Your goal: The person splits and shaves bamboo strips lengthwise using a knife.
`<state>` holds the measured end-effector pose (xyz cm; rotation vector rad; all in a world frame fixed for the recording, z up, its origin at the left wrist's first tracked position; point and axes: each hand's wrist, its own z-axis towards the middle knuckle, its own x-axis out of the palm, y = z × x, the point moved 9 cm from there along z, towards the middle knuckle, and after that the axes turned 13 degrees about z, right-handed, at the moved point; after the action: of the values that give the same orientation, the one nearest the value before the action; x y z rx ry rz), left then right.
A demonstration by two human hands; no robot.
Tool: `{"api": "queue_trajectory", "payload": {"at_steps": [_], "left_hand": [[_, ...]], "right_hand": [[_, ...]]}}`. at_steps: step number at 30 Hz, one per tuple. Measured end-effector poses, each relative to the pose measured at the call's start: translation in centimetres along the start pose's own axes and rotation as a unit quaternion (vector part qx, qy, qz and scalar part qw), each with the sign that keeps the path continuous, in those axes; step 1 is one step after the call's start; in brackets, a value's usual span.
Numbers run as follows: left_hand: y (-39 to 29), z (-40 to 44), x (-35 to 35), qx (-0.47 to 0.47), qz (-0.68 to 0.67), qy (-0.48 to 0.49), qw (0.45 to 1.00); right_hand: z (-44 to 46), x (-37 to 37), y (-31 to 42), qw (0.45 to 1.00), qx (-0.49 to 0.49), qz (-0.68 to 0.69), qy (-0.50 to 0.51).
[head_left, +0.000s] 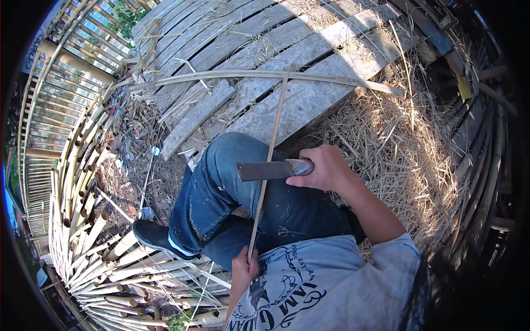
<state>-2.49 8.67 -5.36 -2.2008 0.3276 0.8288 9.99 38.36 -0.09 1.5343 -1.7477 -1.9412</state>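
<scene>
There on your left, a slatted bamboo fence [77, 64] bends round, with cut bamboo poles [122, 246] fanned out near it! Ahead of you, sun and shadow split the grey plank platform [309, 110]; pale straw-like litter [381, 149] piles up on your right, beside it.

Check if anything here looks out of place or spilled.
Yes, straw-like scraps are strewn untidily over the wooden platform and ground beside it. The strip in your left hand shows no obvious damage.
</scene>
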Motion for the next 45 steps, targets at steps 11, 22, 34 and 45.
{"api": "queue_trajectory", "payload": {"at_steps": [11, 22, 34, 45], "left_hand": [[0.7, -0.3, 0.4, 0.038, 0.007, -0.011, 0.999], [0.6, -0.6, -0.2, 0.001, 0.009, 0.005, 1.000], [0.4, -0.6, 0.0, 0.014, 0.019, -0.025, 0.999], [1.1, -1.4, 0.4, -0.014, 0.015, 0.008, 1.000]], "right_hand": [[-0.1, -2.8, 0.9, 0.991, -0.014, -0.094, -0.099], [0.5, -2.6, 1.9, 0.990, -0.047, -0.125, -0.042], [2.8, -4.6, 0.3, 0.988, -0.043, -0.097, -0.114], [2.7, -1.8, 1.3, 0.989, -0.091, -0.115, -0.010]]}}
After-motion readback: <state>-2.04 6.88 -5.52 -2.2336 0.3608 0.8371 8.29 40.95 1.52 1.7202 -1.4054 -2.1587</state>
